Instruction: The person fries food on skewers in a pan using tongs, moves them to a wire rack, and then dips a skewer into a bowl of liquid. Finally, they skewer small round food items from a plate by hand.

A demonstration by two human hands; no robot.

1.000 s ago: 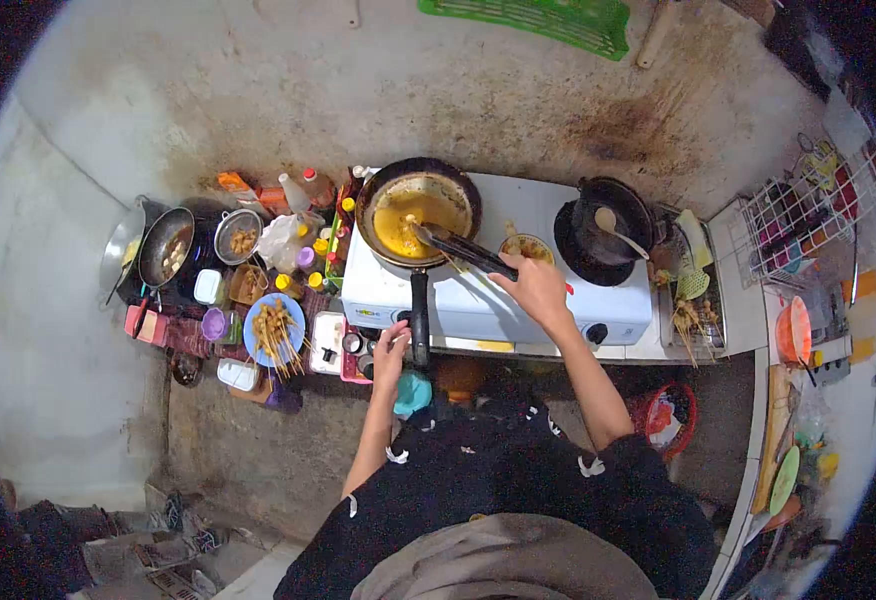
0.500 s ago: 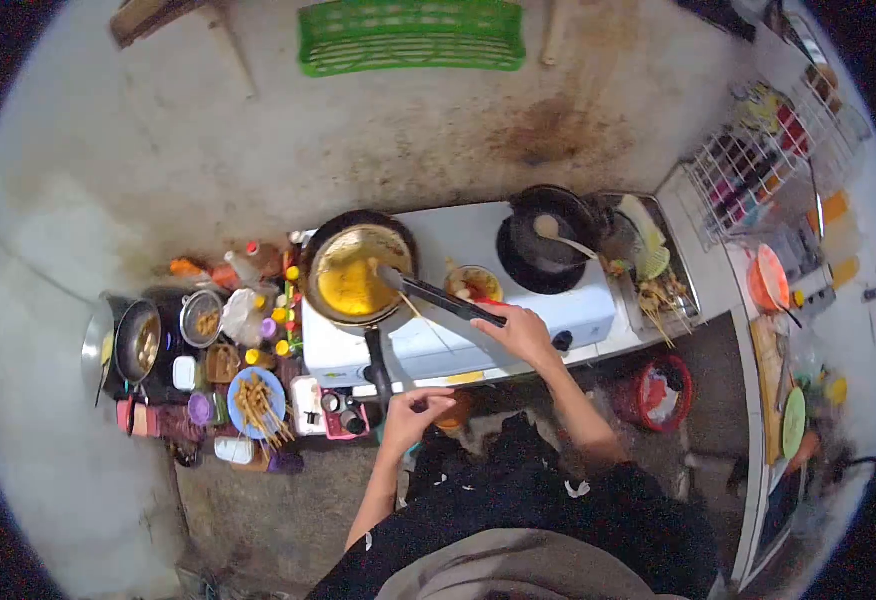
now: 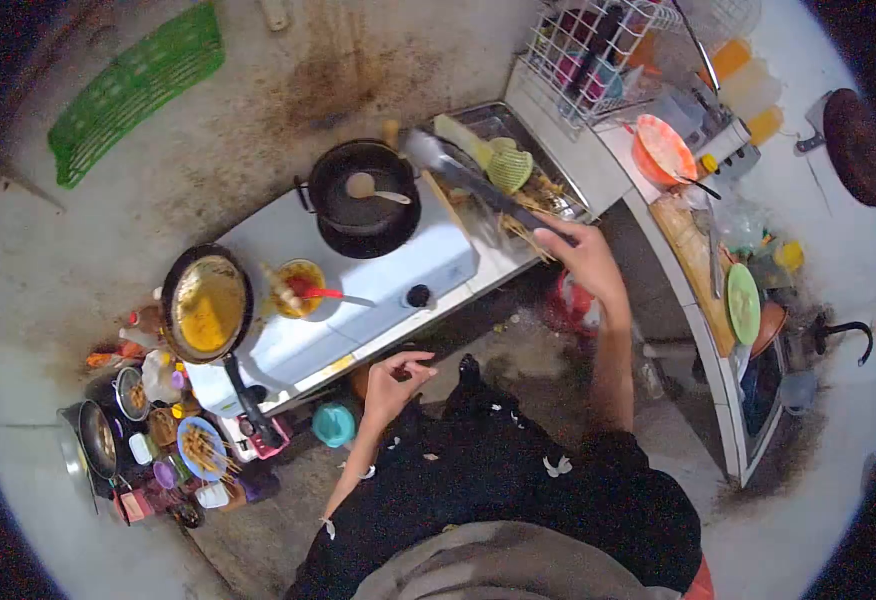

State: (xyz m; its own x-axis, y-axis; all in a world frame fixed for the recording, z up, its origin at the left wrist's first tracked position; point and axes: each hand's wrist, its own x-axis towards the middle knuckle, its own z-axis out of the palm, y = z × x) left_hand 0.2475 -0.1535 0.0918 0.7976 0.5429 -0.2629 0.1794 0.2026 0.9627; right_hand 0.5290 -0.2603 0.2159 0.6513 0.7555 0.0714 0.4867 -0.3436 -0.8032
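My right hand point(image 3: 590, 262) grips black-handled tongs point(image 3: 498, 198), their metal tips blurred beside the dark pot point(image 3: 363, 195) and over the near-left part of a metal tray point(image 3: 580, 208). In this tray lie skewers point(image 3: 528, 232), a pale green slotted turner point(image 3: 510, 170) and a long pale piece. Below the stove's front edge, my left hand point(image 3: 394, 392) hovers with fingers loosely bent, thumb and index apart, nothing visible between them. On the white stove point(image 3: 288, 225), a frying pan point(image 3: 208, 305) holds yellow oil. A ladle point(image 3: 363, 187) rests in the pot. Between them stands a bowl of sauce point(image 3: 300, 285) with a red-handled utensil.
At the left, a blue plate of skewers point(image 3: 198, 440) sits among jars and bottles. The frying pan's handle point(image 3: 253, 400) juts past the stove edge. Rightward are a wire rack point(image 3: 583, 60), an orange bowl point(image 3: 661, 150), a cutting board point(image 3: 693, 265) and a green plate point(image 3: 743, 305).
My view has turned right. The tongs moved from over the frying pan, where they held a skewer, to the tray. My left hand keeps its loose bend.
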